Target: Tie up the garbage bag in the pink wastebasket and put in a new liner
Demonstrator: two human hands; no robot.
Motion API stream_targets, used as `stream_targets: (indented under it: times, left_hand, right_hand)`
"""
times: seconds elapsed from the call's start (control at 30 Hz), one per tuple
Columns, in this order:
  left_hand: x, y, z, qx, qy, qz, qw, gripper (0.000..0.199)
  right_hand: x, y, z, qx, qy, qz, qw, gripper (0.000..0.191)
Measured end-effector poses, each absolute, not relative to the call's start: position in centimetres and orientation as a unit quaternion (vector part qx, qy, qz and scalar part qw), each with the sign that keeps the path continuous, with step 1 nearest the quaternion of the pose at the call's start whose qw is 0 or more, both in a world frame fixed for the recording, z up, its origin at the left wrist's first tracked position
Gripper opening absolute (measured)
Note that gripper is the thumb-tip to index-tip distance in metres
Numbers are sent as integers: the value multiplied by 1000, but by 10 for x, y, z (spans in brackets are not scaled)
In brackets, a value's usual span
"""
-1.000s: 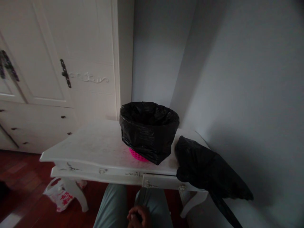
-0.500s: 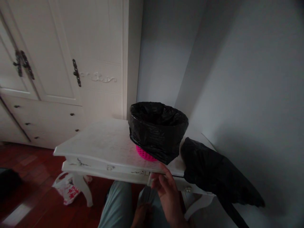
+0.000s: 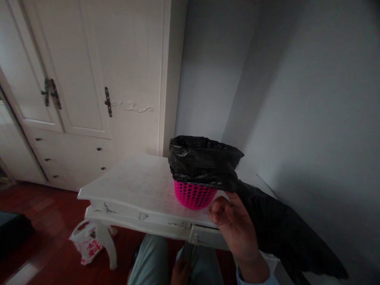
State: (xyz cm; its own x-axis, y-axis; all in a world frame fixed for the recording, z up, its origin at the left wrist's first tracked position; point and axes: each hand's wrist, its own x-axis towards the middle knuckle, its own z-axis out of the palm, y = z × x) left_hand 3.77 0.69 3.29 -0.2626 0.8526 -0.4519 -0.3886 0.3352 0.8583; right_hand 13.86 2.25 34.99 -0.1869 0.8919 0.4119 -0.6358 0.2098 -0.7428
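Pink basket (image 3: 194, 196) upright on table (image 3: 130, 184); black bag (image 3: 202, 164) drapes over its top, presumably so it stays put. Right hand (image 3: 236, 225) at bag's lower edge, some fingers curled, can't tell if pinching. Left hand (image 3: 180, 272) at lap (image 3: 208, 263), fingers unclear.

The person wears pale blue-green cloth trousers (image 3: 151, 259), plain, with long legs that go up over the knees. A light blue cloth sleeve (image 3: 257, 280) with a curved edge shows below the bare right hand (image 3: 236, 227). The left hand (image 3: 181, 271) is bare too, but too dim to see well.
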Motion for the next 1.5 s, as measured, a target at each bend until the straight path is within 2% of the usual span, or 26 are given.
stream_targets:
  times: [0.17,0.3,0.43,0.53,0.63,0.87,0.97,1.03,1.2,1.5]
  left_hand:
    - [36,-4,75,299,530,625,489,59]
    - [32,-7,152,422,501,652,382,50]
    - [19,-9,266,632,393,645,174,26]
    - [10,2,341,725,352,592,-14,39]
    - [9,21,380,740,387,536,-125,39]
    - [19,45,390,742,471,437,-192,37]
    - [22,43,398,735,500,412,-200,20]
    - [22,43,404,734,511,403,-195,12]
    - [18,46,408,741,521,396,-153,12]
    - [13,40,403,764,483,400,-150,13]
  right_hand:
    - [144,40,389,-141,-505,598,607,46]
    - [149,47,411,-180,-520,597,584,57]
    - [152,46,424,-219,-560,600,527,71]
    - [156,44,431,-249,-584,592,497,80]
    - [159,43,439,-265,-590,587,488,75]
    - [153,45,463,-224,-536,645,496,34]
    - [145,55,478,-205,-484,688,500,14]
    - [140,67,489,-214,-437,715,502,17]
    - [129,109,509,-275,-369,716,525,28]
    - [121,168,526,-382,-441,537,610,29]
